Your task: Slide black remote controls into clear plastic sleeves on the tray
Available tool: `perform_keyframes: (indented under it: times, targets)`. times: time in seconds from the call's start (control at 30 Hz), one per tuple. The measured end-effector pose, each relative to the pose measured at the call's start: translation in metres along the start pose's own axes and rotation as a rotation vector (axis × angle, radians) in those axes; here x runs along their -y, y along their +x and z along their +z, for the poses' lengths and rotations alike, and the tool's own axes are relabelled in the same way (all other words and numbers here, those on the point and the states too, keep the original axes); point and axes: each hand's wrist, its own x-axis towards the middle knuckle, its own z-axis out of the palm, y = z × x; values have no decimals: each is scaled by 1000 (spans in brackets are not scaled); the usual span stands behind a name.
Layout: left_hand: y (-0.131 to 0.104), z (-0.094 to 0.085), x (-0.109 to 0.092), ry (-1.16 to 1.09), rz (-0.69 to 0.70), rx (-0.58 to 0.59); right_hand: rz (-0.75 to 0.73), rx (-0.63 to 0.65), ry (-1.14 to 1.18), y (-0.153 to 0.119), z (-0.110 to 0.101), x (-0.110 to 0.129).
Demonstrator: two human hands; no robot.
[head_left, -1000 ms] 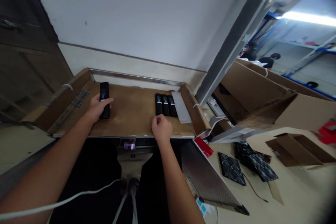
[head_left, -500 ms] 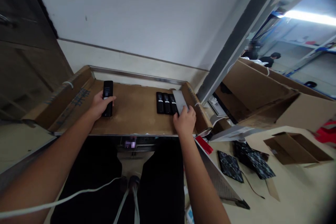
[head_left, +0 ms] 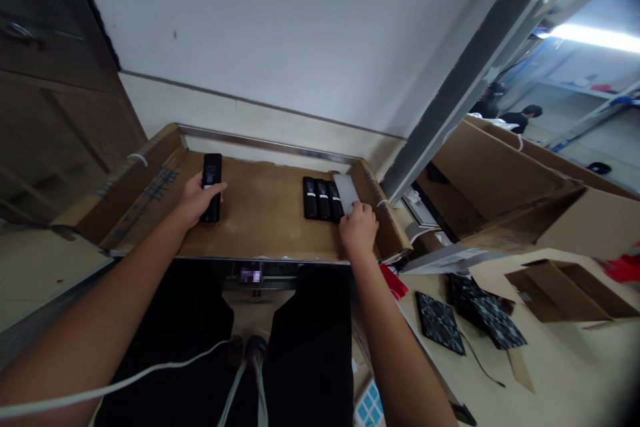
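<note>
My left hand (head_left: 194, 201) is closed around a black oblong device (head_left: 213, 177) with a pale label band, at the left of the cardboard-lined tray (head_left: 260, 207). The device looks like a remote control seen from the back, but its kind is not certain. Toward the right, three similar black devices (head_left: 323, 200) lie side by side. Beside them is a flat whitish sheet (head_left: 345, 188), perhaps plastic. My right hand (head_left: 361, 227) has its fingers curled on the near part of this sheet, covering it, close to the rightmost device.
Cardboard walls (head_left: 377, 203) edge the tray, with a wall behind it. At right stand a large open carton (head_left: 505, 180) and a metal post (head_left: 465, 73). Dark patterned panels (head_left: 440, 321) and a smaller carton (head_left: 565, 290) lie below. A white cable (head_left: 165, 367) crosses my lap.
The view has shifted slightly. My right hand has curled more over the whitish sheet, and less of the sheet shows. My left hand keeps hold of the black device in about the same place.
</note>
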Motion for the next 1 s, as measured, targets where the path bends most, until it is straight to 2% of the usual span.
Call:
perform_keyframes:
  times: [0.23,0.33,0.43,0.5,0.6,0.7,0.8,0.9,1.0]
  targets:
    - [1,0,3,-28,-8,-4,-173,-220,374,14,11,-11]
    - [1,0,3,-23,-7,-8,-75,-233,555,12,13,-16]
    - [0,0,1,-22,-7,-5,127,-149,814,0,18,-11]
    - [0,0,0,-25,-8,-2,205,-71,987,-14,24,3]
    - [-1,0,-1,-49,-2,8,218,25,1183,-39,38,43]
    - [-3,0,-2,-78,-7,37,194,63,1300,-56,51,91]
    - [-4,-1,-1,-120,-19,61,106,123,1351,-60,58,131]
    - [-2,-3,4,-189,-22,29,48,200,1325,-56,58,153]
    - [-1,-3,8,-265,13,18,66,208,1311,-53,53,157]
